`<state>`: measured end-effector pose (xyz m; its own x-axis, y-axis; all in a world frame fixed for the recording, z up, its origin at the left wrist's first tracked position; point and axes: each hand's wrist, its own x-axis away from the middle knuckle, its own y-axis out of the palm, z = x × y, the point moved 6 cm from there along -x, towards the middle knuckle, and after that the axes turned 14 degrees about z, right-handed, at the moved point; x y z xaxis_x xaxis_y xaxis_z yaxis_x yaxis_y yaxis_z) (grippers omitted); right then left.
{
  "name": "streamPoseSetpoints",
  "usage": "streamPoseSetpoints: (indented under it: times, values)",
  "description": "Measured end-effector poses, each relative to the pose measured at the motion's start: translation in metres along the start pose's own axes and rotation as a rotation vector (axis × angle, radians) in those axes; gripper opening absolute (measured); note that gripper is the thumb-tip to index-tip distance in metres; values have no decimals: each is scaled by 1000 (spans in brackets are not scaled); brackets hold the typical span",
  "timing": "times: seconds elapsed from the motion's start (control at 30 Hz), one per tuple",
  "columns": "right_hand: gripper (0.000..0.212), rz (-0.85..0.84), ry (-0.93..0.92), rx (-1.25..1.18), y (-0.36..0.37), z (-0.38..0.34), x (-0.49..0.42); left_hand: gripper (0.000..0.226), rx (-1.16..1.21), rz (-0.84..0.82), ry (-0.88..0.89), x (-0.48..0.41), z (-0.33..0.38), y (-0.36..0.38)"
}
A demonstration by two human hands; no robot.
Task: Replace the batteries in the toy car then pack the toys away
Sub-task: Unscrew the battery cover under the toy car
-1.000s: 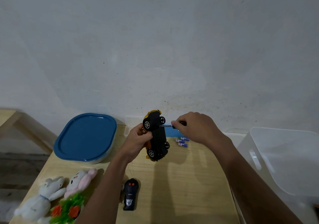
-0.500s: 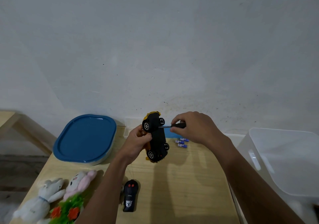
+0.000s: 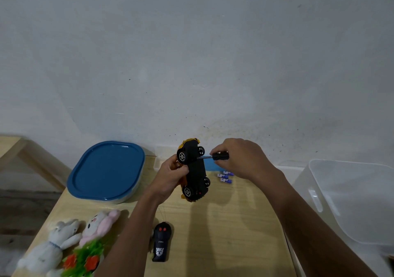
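Black plastic underside of car [image 3: 195,168] facing right, held up over table [image 3: 230,234], nose toward wall. Left hand [image 3: 169,177] wrapped round body sides, good spot, clear of wheels. Right hand [image 3: 241,157] pinching screwdriver [image 3: 215,156], tip on underside. Probably light, hollow, bit slick, so gentle push. Batteries [image 3: 225,176] waiting just behind, on table.

Even, dim, cool light; soft shadows fall toward the viewer beneath the toy car [image 3: 193,169]. Wide-angle bending at edges; corners slightly soft.
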<state>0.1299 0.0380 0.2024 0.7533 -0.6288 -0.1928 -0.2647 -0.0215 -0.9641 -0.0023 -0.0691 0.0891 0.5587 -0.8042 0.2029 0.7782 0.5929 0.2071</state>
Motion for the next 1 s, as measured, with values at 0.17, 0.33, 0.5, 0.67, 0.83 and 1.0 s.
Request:
streamPoseSetpoints:
  times: [0.17, 0.33, 0.5, 0.67, 0.83, 1.0]
  values:
    - [35, -30, 66, -22, 5, 1, -1, 37, -10, 2, 12, -1, 0, 0]
    - [40, -46, 44, -27, 7, 3, 1, 29, -15, 24, 11, -4, -2, -3]
    - [25, -76, 1, -130, 4, 2, 3, 37, -15, 37, 7, -5, -7, -6]
    - [31, -51, 54, -82, 4, 5, 3, 26, -31, 26, 3, -5, -8, -3]
    - [52, -110, 175, -143, 12, 12, 1, 33, -26, 43, 9, -8, -11, -6]
    - [26, -86, 142, -257, 5, 11, 1, 25, -9, 37, -19, -7, -13, -8]
